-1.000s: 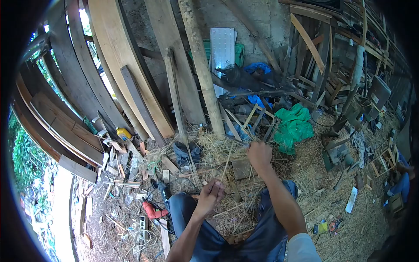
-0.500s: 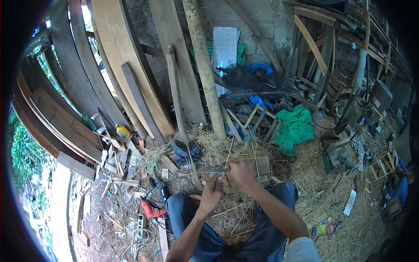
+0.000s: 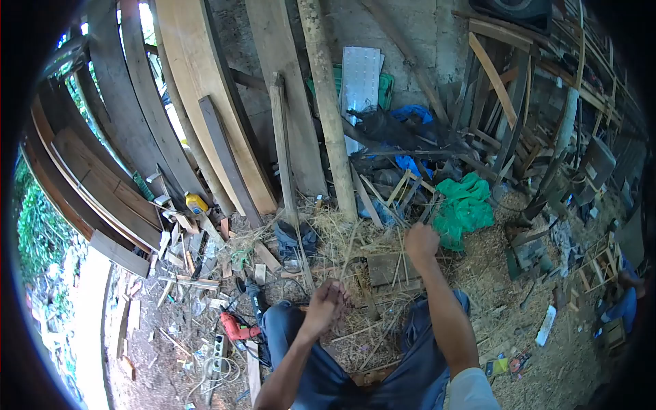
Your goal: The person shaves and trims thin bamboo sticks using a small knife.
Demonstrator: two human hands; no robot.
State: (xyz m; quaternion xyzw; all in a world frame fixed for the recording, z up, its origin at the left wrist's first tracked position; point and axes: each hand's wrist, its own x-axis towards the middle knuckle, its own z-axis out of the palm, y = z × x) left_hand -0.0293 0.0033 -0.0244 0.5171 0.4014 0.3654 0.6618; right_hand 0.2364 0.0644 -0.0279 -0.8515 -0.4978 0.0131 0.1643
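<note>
My left hand [image 3: 328, 304] is low in the middle, above the gap between my knees. Its fingers are curled together, and whatever they hold, if anything, is too blurred to make out. Farther forward and to the right, my right hand [image 3: 421, 242] is a closed fist. The half-second-old view shows a knife in this fist; now its blade hardly shows against the litter. A wooden block [image 3: 388, 270] lies on the ground just below and left of the fist. The two hands are well apart.
By my left knee lie a red power drill [image 3: 237, 326], a dark power tool [image 3: 255, 295] and a power strip [image 3: 219, 352] with a coiled cord. Long planks [image 3: 198, 89] lean at the left. A green cloth [image 3: 465, 212] lies ahead right. Shavings and offcuts litter the ground.
My right hand has moved up and right, away from my left hand, and the blade that lay level between them no longer shows clearly. My left hand has lowered slightly. The view has shifted a little.
</note>
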